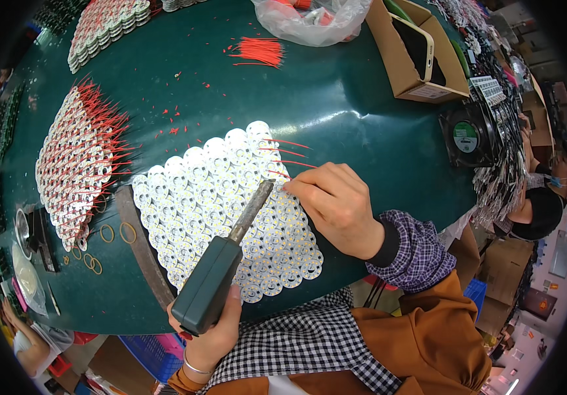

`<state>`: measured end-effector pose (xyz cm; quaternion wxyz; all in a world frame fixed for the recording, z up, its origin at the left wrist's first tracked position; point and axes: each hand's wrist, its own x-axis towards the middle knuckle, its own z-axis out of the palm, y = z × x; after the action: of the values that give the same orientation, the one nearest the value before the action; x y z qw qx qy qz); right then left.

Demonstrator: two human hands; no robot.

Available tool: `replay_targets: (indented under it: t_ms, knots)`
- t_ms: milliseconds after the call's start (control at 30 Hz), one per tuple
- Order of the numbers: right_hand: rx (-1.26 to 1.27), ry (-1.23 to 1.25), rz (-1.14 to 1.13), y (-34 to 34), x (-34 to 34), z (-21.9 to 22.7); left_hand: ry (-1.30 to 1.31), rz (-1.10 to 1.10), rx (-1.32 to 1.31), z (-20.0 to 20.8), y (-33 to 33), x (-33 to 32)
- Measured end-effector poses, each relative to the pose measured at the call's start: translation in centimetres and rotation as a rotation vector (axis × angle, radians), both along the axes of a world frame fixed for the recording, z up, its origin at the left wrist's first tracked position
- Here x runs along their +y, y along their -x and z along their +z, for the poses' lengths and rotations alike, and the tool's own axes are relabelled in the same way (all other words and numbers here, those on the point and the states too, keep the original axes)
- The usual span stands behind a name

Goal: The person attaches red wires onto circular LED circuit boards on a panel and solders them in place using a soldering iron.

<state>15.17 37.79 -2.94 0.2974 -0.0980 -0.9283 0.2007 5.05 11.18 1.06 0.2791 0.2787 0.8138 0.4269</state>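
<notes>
Left hand [208, 332] clamping the soldering iron [221, 270] by its chunky handle, well clear of the tip. Right hand [336, 201] pinching a thin red wire [282, 175], light and floppy, against round white boards [224, 210] sheeted on the table [362, 125]; likely thin, light, brittle.

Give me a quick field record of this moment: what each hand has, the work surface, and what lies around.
left hand: grips dark green soldering iron, tip over the discs
right hand: fingers pinch thin red wire at the iron's tip
work: sheet of round white circuit discs on dark green table
left side: finished discs with red leads
far side: loose red wire bundle, cardboard box
</notes>
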Motion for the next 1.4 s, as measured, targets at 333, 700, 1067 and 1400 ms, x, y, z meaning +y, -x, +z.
replay_targets:
  t_ms: [333,700,1067,1400]
  knots:
    - [0.003,0.027,-0.036,0.1,-0.2,0.3,-0.098,0.044,0.043,0.1,0.0,1.4]
    - [0.012,-0.011,-0.035,0.2,-0.2,0.3,-0.030,0.042,-0.073,0.4,-0.1,0.3]
    - [-0.030,-0.073,0.000,0.0,0.0,0.3,-0.046,-0.001,-0.043,0.5,0.0,0.5]
    - [-0.019,-0.044,0.011,0.0,-0.1,0.5,-0.040,-0.025,-0.023,0.2,0.1,0.7]
